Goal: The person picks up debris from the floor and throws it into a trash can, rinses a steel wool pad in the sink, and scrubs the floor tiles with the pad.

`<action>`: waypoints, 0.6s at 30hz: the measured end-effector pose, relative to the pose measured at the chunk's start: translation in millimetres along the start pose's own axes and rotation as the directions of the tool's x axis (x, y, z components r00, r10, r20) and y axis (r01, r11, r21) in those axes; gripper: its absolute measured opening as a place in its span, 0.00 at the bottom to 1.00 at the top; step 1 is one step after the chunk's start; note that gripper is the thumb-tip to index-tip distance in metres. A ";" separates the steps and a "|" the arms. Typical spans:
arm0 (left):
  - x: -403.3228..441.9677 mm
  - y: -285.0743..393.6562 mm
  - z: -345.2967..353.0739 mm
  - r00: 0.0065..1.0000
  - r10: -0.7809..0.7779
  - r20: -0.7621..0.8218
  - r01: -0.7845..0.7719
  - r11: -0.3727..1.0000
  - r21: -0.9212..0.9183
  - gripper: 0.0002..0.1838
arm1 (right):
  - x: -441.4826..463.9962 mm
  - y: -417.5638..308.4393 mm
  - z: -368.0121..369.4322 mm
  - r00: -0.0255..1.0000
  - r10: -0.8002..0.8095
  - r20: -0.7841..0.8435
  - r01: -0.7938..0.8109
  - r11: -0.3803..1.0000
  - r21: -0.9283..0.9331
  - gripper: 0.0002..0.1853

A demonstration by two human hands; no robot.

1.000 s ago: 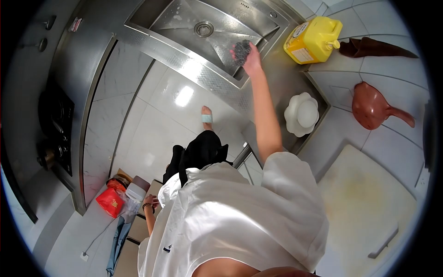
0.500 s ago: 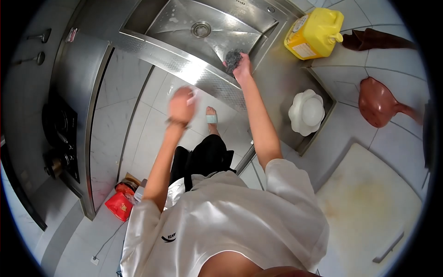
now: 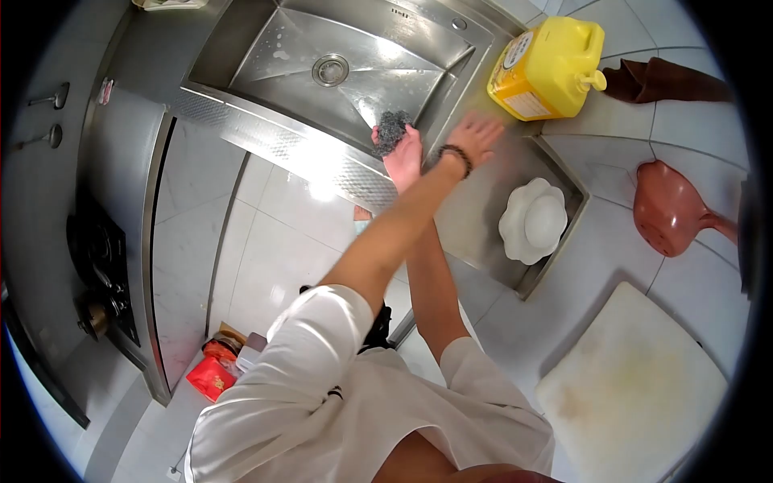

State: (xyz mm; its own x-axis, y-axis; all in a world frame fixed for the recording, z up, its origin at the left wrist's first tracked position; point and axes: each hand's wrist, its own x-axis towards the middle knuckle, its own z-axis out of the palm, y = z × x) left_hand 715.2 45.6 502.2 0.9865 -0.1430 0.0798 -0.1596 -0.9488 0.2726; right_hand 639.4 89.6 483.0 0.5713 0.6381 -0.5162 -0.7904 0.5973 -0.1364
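One steel-wool scrubber (image 3: 393,131) gripped in your right hand (image 3: 405,163) at sink (image 3: 274,72) corner. Your left hand (image 3: 473,138), fingers spread, holds nothing, near yellow jug (image 3: 551,68); jug not yet grasped.

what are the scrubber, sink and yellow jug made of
Scrubber: probably metal wire, grey with slight sheen, judging by its tangled strands.
Sink: likely stainless steel, smooth and shiny, given its bright reflections.
Yellow jug: seemingly moulded plastic, semi-gloss, with a handle formed into its body.
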 end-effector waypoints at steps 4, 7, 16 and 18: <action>-29.5 -23.3 -26.7 0.937 -0.338 -0.083 0.344 0.936 0.077 0.37 | 1.5 6.4 2.8 0.998 0.033 0.054 -0.038 0.994 0.105 0.18; -29.1 -11.0 -50.4 0.774 -0.627 -0.092 0.629 0.743 0.229 0.37 | 2.3 10.8 1.8 0.997 -0.022 0.069 0.017 0.997 0.075 0.18; -1.7 16.5 -25.4 0.998 -0.025 0.054 0.015 0.982 0.190 0.36 | -1.7 9.3 -0.9 0.994 -0.026 0.105 0.006 0.982 0.186 0.20; 2.9 13.9 -10.2 1.000 0.023 -0.004 -0.023 0.992 0.123 0.37 | -0.9 7.9 2.2 0.995 -0.018 0.101 0.001 0.985 0.171 0.20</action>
State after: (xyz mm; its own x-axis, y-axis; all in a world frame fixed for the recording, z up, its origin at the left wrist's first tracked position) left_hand 715.5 35.0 516.0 0.9824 -0.1642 0.0895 -0.1763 -0.9727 0.1510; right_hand 633.1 94.8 484.2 0.6053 0.6729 -0.4252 -0.7405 0.6720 0.0095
